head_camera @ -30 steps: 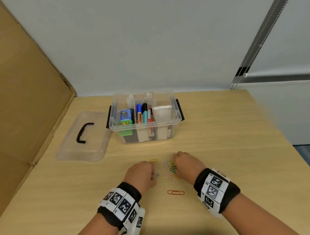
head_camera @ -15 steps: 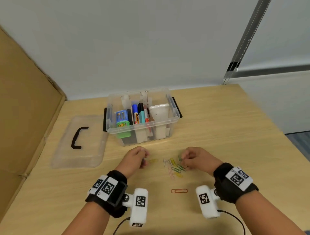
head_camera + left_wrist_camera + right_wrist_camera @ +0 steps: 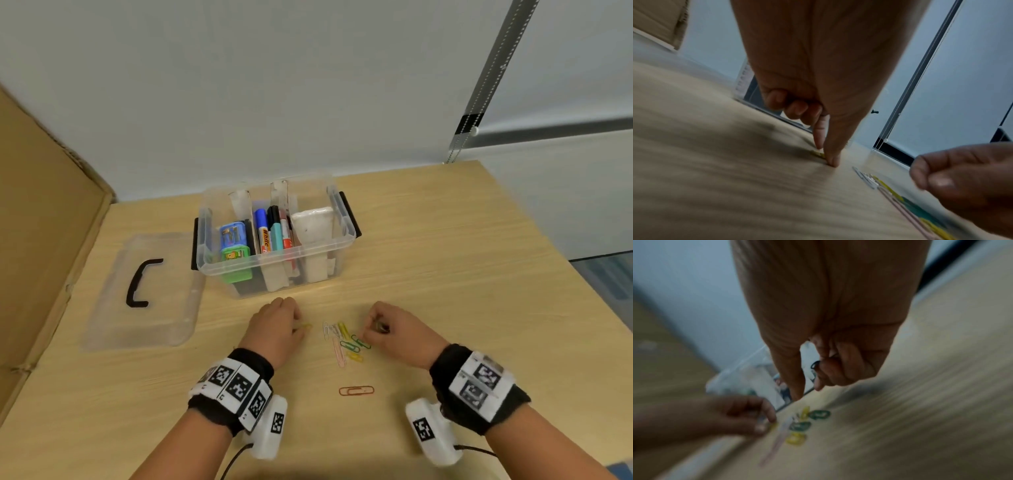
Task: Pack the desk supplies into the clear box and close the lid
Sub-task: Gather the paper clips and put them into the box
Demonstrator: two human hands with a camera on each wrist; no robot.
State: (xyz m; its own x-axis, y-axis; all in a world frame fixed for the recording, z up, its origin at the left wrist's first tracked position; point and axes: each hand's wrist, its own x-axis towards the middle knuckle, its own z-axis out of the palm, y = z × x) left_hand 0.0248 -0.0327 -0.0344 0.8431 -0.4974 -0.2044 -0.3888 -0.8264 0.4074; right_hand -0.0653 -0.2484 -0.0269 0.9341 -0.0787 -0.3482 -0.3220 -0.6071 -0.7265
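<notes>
Hands (image 3: 274, 325) spread apart since before — clear box (image 3: 337, 251) holds markers (image 3: 272, 231).

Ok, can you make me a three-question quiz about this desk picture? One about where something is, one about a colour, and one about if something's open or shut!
1. Where is the lid?
A. On the box
B. Flat on the desk, left of the clear box
C. In a hand

2. What colour is the paper clip lying alone nearest the person?
A. Orange
B. Blue
C. Black

3. The clear box is:
A. Closed
B. Upside down
C. Open, with markers inside

Answers: B, the lid lies beside the box; A, its wire looks orange; C, nothing covers the top.
</notes>
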